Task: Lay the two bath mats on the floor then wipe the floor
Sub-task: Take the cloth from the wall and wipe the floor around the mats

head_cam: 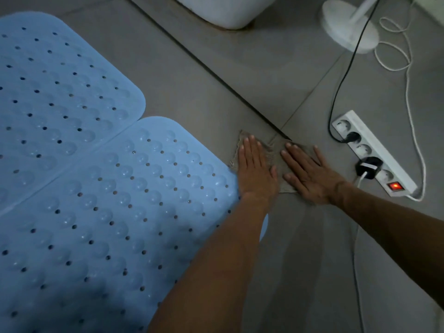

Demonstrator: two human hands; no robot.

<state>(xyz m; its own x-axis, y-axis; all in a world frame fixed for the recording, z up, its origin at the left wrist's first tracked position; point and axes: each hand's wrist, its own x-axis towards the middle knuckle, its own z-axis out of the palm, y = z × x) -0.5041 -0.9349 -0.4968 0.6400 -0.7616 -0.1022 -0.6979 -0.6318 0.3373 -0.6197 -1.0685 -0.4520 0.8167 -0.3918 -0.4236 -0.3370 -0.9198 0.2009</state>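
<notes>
Two light blue bath mats with holes and bumps lie flat on the grey tiled floor (300, 236), one at the far left (55, 92) and one nearer me (120, 212), their edges touching. Just right of the near mat, a beige cloth (274, 152) is spread on the floor. My left hand (255, 171) presses flat on the cloth's left part, fingers together. My right hand (310, 174) presses flat on its right part, fingers slightly spread. Much of the cloth is hidden under both palms.
A white power strip (374, 152) with a lit red switch, a black plug and a charger lies right of my right hand. Black and white cables (346, 75) trail across the floor. A white fan base (348, 25) and a white rounded object (230, 10) stand at the top.
</notes>
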